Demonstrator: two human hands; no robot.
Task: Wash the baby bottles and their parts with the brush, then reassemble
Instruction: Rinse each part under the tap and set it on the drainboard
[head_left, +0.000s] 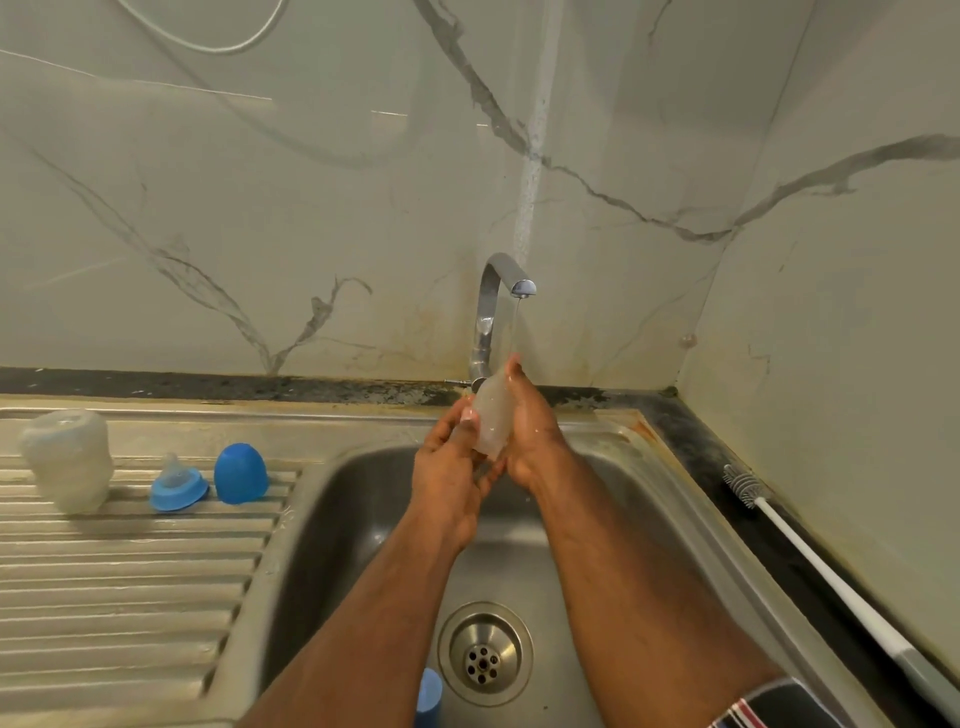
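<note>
Holding a clear, frosted plastic baby bottle (491, 415) tilted over the stainless steel sink basin (363, 519), neck end up under the thin stream of water (514, 327) running from the curved chrome tap (491, 312). Gripping its lower body with the left hand (449, 467), fingers curled round it from the left. Clasping its right side with the right hand (530, 431), fingertips reaching up near the bottle's top, right where the water is landing.

Standing upside down on the ribbed steel draining board (130, 571) at the far left, a second clear plastic bottle (67, 460). Resting just beside it, a clear silicone teat in a blue screw ring (178, 484), and next to that a blue domed plastic cap (240, 473). Lying well apart on the dark counter strip (691, 431) to the right of the sink, a long white-handled bottle brush with a grey bristle head (810, 556). Peeking out near the round metal drain (484, 653), partly hidden behind the left forearm, a blue plastic piece (430, 696), too hidden to identify.
</note>
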